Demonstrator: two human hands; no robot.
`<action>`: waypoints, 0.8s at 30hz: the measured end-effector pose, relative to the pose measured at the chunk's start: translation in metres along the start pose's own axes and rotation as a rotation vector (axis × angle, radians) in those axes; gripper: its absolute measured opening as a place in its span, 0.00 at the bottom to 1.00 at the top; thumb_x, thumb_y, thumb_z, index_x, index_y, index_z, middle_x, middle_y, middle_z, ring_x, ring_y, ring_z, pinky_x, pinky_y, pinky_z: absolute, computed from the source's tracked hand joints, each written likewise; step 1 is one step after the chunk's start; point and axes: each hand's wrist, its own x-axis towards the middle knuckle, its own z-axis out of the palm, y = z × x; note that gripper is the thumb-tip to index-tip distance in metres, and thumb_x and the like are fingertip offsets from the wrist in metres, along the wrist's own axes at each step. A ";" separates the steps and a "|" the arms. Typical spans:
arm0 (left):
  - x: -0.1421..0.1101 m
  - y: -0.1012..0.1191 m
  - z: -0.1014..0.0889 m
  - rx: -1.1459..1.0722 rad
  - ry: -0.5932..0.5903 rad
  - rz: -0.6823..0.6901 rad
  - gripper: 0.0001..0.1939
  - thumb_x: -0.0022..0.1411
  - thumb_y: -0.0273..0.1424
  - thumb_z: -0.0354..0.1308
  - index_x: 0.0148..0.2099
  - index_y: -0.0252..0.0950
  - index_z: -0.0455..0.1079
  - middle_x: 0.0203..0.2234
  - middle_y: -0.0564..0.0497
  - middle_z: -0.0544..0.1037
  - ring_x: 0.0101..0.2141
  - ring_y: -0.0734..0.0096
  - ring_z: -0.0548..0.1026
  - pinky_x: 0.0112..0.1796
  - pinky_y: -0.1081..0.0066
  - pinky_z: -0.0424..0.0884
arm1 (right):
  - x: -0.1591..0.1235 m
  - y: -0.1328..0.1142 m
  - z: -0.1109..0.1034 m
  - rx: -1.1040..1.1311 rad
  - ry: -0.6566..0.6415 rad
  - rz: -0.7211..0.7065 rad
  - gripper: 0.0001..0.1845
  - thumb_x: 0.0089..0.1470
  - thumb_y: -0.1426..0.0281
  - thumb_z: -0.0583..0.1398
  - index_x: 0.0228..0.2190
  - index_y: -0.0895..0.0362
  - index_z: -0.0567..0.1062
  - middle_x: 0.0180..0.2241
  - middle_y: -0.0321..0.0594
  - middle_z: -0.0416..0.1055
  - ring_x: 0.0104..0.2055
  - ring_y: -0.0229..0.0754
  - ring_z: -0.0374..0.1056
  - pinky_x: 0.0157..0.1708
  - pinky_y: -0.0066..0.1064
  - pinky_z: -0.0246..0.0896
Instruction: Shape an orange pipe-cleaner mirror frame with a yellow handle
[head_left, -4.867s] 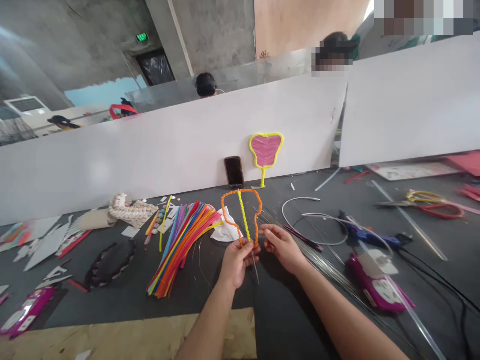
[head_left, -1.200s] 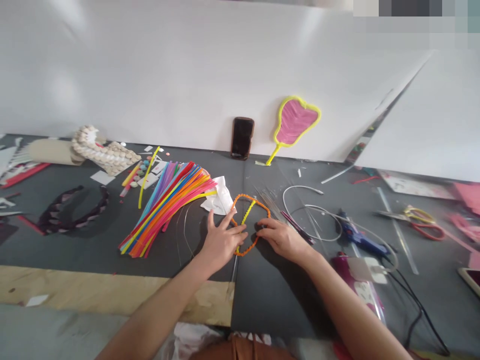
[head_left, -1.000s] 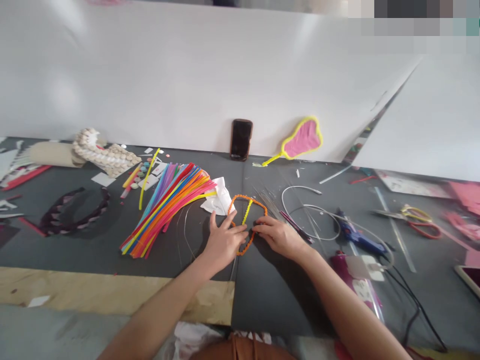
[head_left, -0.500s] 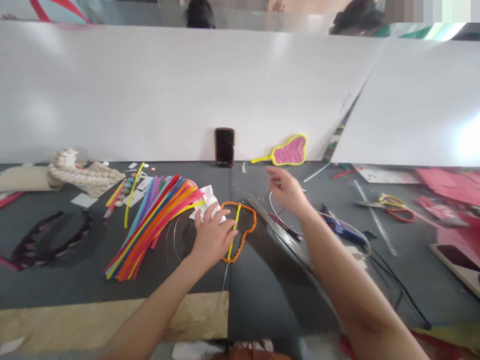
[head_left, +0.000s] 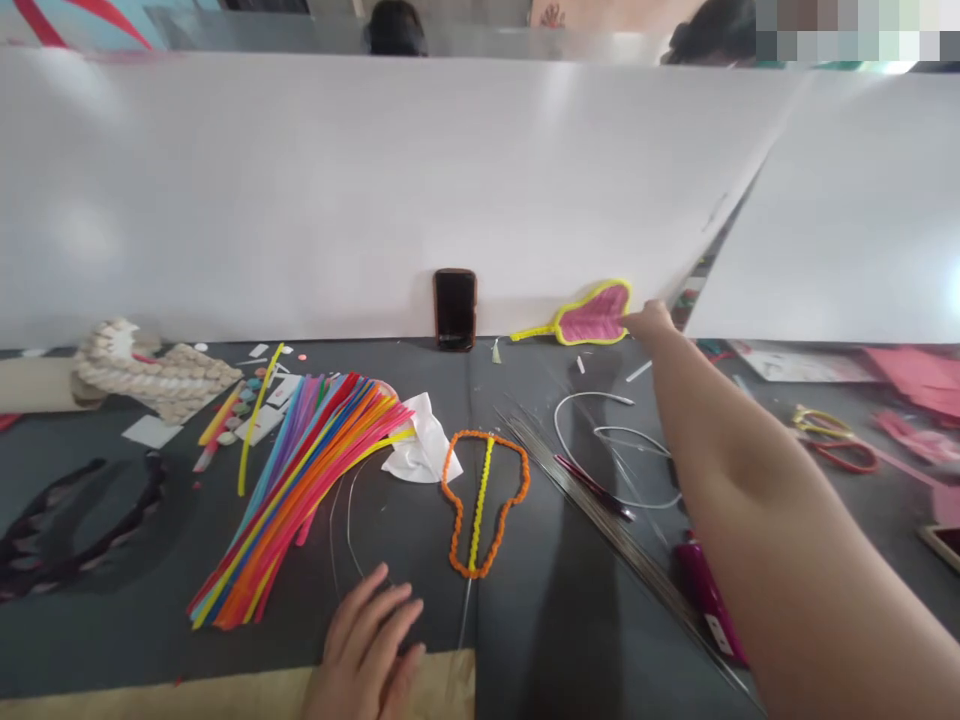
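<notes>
My right hand [head_left: 649, 317] reaches to the far side of the table, its fingers drawn together at the right edge of a small pink hand fan [head_left: 592, 314] with a fuzzy yellow border and handle. That fan leans against the white board. Low in the picture, my left hand [head_left: 371, 645] hovers or rests with fingers apart and nothing in them. Beyond it lies an orange pipe-cleaner outline [head_left: 523, 490] with a yellow twisted rib [head_left: 481, 500] down its middle and a bare wire stem. White tissue [head_left: 424, 445] lies beside the outline.
A fan-shaped bundle of coloured pipe cleaners [head_left: 300, 500] lies left. Thin metal wires [head_left: 600, 520], dark red tweezers-like tool [head_left: 592, 487] and a coiled white wire [head_left: 559, 420] lie right. A phone [head_left: 455, 310] leans on the board [head_left: 300, 200]. Scissors [head_left: 832, 440] sit far right.
My left hand has let go of the orange outline and drawn back toward me. My right hand has moved right and forward to the pink fan's edge. The view has shifted slightly.
</notes>
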 end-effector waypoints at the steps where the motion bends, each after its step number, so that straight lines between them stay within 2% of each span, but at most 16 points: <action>1: -0.005 0.003 0.002 0.014 -0.013 0.043 0.17 0.56 0.31 0.56 0.49 0.40 0.68 0.43 0.49 0.75 0.52 0.60 0.67 0.49 0.63 0.66 | 0.000 0.001 0.006 -0.003 -0.016 0.004 0.25 0.52 0.62 0.57 0.49 0.58 0.63 0.47 0.51 0.63 0.49 0.50 0.62 0.40 0.39 0.62; 4: -0.004 0.009 0.004 0.043 -0.052 0.089 0.16 0.55 0.31 0.57 0.48 0.43 0.69 0.42 0.52 0.76 0.53 0.59 0.66 0.53 0.59 0.60 | 0.001 0.008 0.020 -0.027 -0.066 0.070 0.25 0.48 0.64 0.60 0.48 0.59 0.64 0.45 0.51 0.64 0.48 0.50 0.63 0.41 0.40 0.62; 7: 0.006 0.011 0.003 0.021 -0.097 0.059 0.15 0.54 0.28 0.57 0.45 0.43 0.71 0.43 0.51 0.76 0.55 0.58 0.64 0.54 0.57 0.58 | 0.003 0.018 0.024 -0.109 -0.115 0.313 0.30 0.40 0.69 0.65 0.46 0.62 0.65 0.42 0.51 0.66 0.47 0.52 0.64 0.43 0.41 0.60; 8: 0.009 0.012 0.002 0.011 -0.108 0.047 0.14 0.55 0.28 0.57 0.45 0.42 0.71 0.44 0.51 0.75 0.55 0.57 0.63 0.54 0.56 0.58 | 0.003 0.020 0.024 -0.130 -0.129 0.365 0.29 0.37 0.70 0.65 0.44 0.62 0.67 0.40 0.50 0.67 0.46 0.52 0.64 0.43 0.42 0.60; 10: 0.011 0.014 0.002 -0.005 -0.122 0.042 0.14 0.55 0.26 0.56 0.44 0.42 0.71 0.44 0.51 0.75 0.56 0.57 0.62 0.54 0.55 0.58 | 0.003 0.022 0.022 -0.141 -0.157 0.393 0.22 0.36 0.73 0.65 0.37 0.61 0.71 0.34 0.46 0.69 0.42 0.51 0.66 0.41 0.41 0.60; 12: 0.010 0.015 0.002 0.001 -0.120 0.029 0.14 0.55 0.26 0.55 0.44 0.42 0.71 0.44 0.51 0.75 0.56 0.57 0.62 0.54 0.54 0.58 | 0.002 0.020 0.016 -0.098 -0.191 0.356 0.11 0.38 0.74 0.64 0.30 0.60 0.72 0.27 0.42 0.69 0.35 0.47 0.67 0.37 0.38 0.61; 14: 0.009 0.014 0.002 0.019 -0.104 0.035 0.13 0.55 0.26 0.55 0.44 0.43 0.72 0.44 0.51 0.75 0.55 0.57 0.63 0.54 0.55 0.58 | 0.002 0.014 0.007 -0.022 -0.218 0.304 0.06 0.43 0.75 0.61 0.29 0.61 0.73 0.25 0.41 0.69 0.29 0.40 0.65 0.32 0.33 0.60; 17: 0.009 0.011 0.003 0.047 -0.065 0.063 0.12 0.55 0.29 0.56 0.42 0.44 0.72 0.43 0.52 0.76 0.54 0.58 0.65 0.52 0.59 0.61 | 0.011 0.001 -0.012 0.085 -0.231 0.208 0.11 0.50 0.76 0.57 0.38 0.64 0.72 0.29 0.43 0.71 0.25 0.33 0.61 0.28 0.28 0.58; 19: 0.011 0.009 0.003 0.060 -0.044 0.085 0.11 0.55 0.29 0.56 0.42 0.44 0.73 0.42 0.52 0.77 0.52 0.59 0.66 0.51 0.61 0.63 | 0.021 -0.011 -0.025 0.113 -0.191 0.139 0.15 0.53 0.76 0.54 0.44 0.65 0.70 0.35 0.47 0.71 0.26 0.31 0.60 0.28 0.26 0.57; 21: 0.012 0.007 0.003 0.072 -0.026 0.111 0.11 0.54 0.29 0.55 0.41 0.44 0.73 0.41 0.52 0.77 0.52 0.59 0.67 0.50 0.61 0.64 | 0.032 -0.028 -0.036 0.111 -0.164 0.076 0.16 0.53 0.74 0.55 0.45 0.66 0.70 0.38 0.50 0.70 0.27 0.30 0.59 0.28 0.26 0.55; 24: 0.014 0.005 0.004 0.099 -0.003 0.158 0.11 0.53 0.29 0.56 0.40 0.44 0.73 0.40 0.52 0.77 0.51 0.58 0.68 0.49 0.61 0.64 | 0.048 -0.058 -0.046 0.090 -0.193 0.001 0.16 0.51 0.71 0.58 0.43 0.65 0.73 0.37 0.47 0.71 0.26 0.29 0.57 0.28 0.27 0.53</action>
